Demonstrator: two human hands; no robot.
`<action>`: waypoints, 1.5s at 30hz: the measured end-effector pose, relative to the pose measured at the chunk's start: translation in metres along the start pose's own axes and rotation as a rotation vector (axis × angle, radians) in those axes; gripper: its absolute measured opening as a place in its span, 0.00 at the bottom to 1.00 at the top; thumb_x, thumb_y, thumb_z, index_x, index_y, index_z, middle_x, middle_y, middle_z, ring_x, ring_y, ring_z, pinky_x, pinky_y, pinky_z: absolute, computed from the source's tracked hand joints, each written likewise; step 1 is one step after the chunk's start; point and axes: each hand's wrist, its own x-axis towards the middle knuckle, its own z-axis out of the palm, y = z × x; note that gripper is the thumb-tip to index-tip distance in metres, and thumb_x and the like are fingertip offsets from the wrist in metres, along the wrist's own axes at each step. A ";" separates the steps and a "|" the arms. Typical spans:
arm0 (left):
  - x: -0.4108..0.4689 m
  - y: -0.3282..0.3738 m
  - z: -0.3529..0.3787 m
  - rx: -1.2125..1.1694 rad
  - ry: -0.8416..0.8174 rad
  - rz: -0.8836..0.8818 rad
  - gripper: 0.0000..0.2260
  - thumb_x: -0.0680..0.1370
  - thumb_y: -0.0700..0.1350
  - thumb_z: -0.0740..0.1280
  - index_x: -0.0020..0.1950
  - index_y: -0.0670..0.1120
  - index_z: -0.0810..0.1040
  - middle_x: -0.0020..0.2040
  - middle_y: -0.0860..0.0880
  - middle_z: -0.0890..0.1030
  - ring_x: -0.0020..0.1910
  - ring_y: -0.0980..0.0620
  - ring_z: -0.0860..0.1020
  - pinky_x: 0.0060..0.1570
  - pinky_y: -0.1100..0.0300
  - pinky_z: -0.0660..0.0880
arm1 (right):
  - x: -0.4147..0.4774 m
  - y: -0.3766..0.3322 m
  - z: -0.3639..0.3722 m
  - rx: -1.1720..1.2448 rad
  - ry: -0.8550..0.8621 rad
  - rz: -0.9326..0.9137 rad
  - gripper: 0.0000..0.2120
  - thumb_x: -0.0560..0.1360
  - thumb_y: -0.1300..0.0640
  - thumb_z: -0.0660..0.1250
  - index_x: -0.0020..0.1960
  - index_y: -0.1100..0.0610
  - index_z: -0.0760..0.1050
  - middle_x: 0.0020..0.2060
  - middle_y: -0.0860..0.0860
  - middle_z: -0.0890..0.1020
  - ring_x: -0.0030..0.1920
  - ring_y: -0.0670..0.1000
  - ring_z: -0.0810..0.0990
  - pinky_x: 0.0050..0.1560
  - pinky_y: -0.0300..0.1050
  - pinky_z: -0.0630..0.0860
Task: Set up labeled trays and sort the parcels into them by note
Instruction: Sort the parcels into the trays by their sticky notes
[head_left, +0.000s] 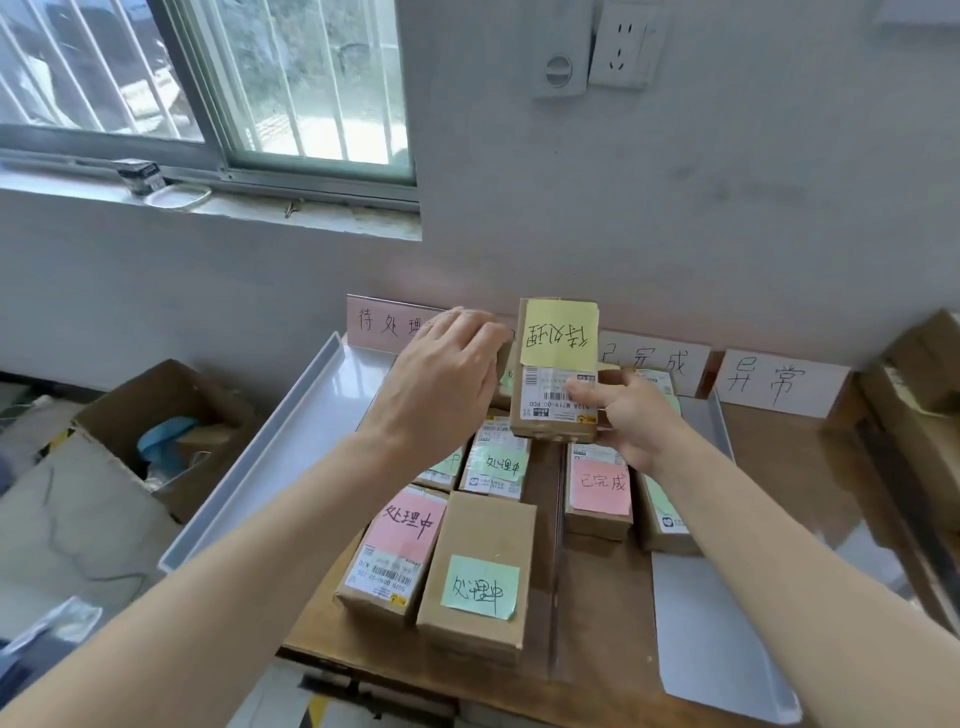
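Pinching held parcel (550, 371) near its lower right corner with right hand (636, 421), thumb across the shipping label, fingers curled behind. Reaching in with left hand (441, 384), fingers loose and fairly straight, tips just beside the parcel's upper left edge; cannot tell whether touching.

Held up over the middle of the table (592, 603), long axis pointing away from the body, face tipped toward the camera.

Brown carton; white barcode label low, yellow note (560, 332) high, handwriting upside down, reading 待处理.

Matching card (389, 322) against the wall to the left, behind left tray (291, 431), bare where visible.

Judged next: carry left and down. Left hand nearer that tray, so probably worth a handover or two-handed set-down.

Underneath: cartons with 处理中 notes (478, 525).
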 end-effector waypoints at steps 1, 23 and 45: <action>-0.001 0.001 0.002 0.003 -0.012 0.002 0.13 0.76 0.39 0.56 0.51 0.38 0.79 0.48 0.43 0.81 0.48 0.43 0.79 0.53 0.53 0.74 | 0.002 -0.003 -0.001 0.001 0.000 -0.002 0.20 0.72 0.64 0.71 0.61 0.61 0.70 0.48 0.55 0.83 0.46 0.54 0.83 0.46 0.54 0.80; 0.000 -0.050 0.016 0.115 0.003 -0.148 0.13 0.76 0.39 0.56 0.51 0.38 0.79 0.49 0.43 0.82 0.49 0.43 0.79 0.55 0.52 0.75 | 0.063 -0.023 0.056 -0.077 -0.117 0.013 0.19 0.72 0.61 0.72 0.59 0.59 0.68 0.49 0.55 0.82 0.47 0.54 0.83 0.51 0.55 0.79; -0.070 -0.344 -0.015 0.069 -0.034 -0.154 0.09 0.74 0.32 0.61 0.50 0.36 0.78 0.48 0.40 0.80 0.48 0.40 0.78 0.53 0.53 0.72 | 0.206 0.064 0.338 -0.182 0.074 0.415 0.18 0.74 0.64 0.69 0.62 0.63 0.73 0.54 0.58 0.81 0.37 0.52 0.80 0.34 0.46 0.77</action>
